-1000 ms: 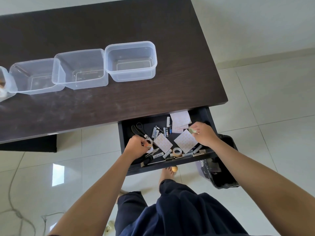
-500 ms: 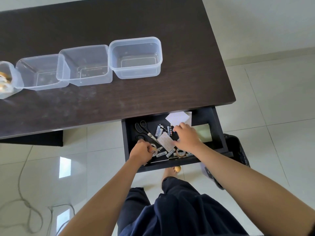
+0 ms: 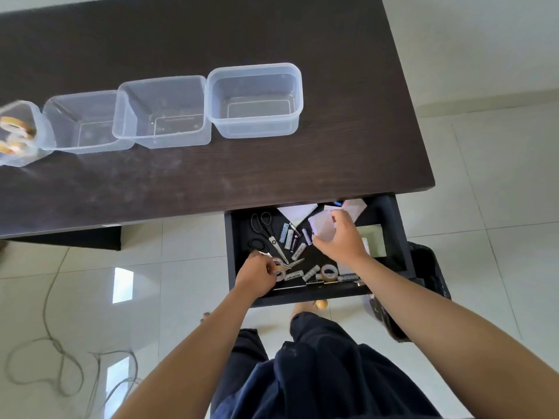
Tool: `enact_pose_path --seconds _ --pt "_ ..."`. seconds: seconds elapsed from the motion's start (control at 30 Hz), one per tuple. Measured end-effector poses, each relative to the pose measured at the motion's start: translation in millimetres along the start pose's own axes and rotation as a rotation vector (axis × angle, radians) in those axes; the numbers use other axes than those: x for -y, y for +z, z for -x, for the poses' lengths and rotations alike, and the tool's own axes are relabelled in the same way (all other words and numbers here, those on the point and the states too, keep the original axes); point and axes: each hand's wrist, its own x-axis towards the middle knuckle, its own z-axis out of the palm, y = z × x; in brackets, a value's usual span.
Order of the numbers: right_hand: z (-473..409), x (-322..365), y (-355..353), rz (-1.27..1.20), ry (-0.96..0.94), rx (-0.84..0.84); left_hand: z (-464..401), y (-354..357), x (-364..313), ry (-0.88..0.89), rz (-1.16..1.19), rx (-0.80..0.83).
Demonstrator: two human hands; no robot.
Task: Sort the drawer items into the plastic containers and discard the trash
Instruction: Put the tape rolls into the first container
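Observation:
The black drawer (image 3: 393,216) stands pulled out under the dark table (image 3: 332,164). My left hand (image 3: 255,275) is closed on a small tape roll (image 3: 279,269) at the drawer's front left. My right hand (image 3: 340,241) holds white paper sheets (image 3: 322,226) lifted over the drawer's middle. Scissors (image 3: 269,234), several batteries (image 3: 292,238), a second tape roll (image 3: 329,272) and more paper (image 3: 295,211) lie inside. On the table stand clear plastic containers: three with nothing in them (image 3: 255,101) (image 3: 161,111) (image 3: 83,122), and one at the far left (image 3: 18,134) holding tape rolls.
A black trash bin (image 3: 429,273) with a bag stands on the tiled floor right of the drawer. A thin cable (image 3: 51,337) lies looped on the floor at the left. My legs and a bare foot (image 3: 299,308) are below the drawer.
My right hand moved from the drawer's right side toward the middle, gathered the white sheets and lifted them. My left hand stayed at the front left on the tape roll.

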Motion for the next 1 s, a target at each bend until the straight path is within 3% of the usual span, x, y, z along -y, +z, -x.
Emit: enact_pose_path --seconds 0.13,0.37,0.5,0.57,0.67,0.77,0.9,1.0 --pt "-3.9 -12.3 -15.2 0.119 0.056 -0.086 0.6 -0.2 0.1 0.010 0.043 -0.023" --pt "-2.7 -32.1 -26.7 0.681 0.027 -0.044 0.0 -1.1 -2.8 -0.005 0.084 -0.028" --pt "0.9 -27.1 -29.1 0.745 0.092 -0.067 0.7 -1.7 -3.8 -0.006 0.105 -0.029" --pt "4.6 -27.9 -28.5 0.743 0.004 -0.072 1.7 -2.6 -4.3 -0.010 0.124 -0.026" --pt "10.3 -27.3 -22.5 0.643 -0.259 0.153 4.0 -5.6 -4.4 -0.009 0.191 -0.017" --pt "13.3 -20.6 -13.7 0.533 -0.235 0.499 6.4 -8.4 -4.8 -0.016 0.248 -0.010" --pt "10.1 -18.0 -0.1 0.717 -0.305 0.585 8.4 -11.5 -7.2 -0.051 0.286 -0.022" --pt "7.7 -17.7 2.4 0.668 -0.253 0.588 10.0 -14.3 -7.9 -0.069 0.318 -0.038"
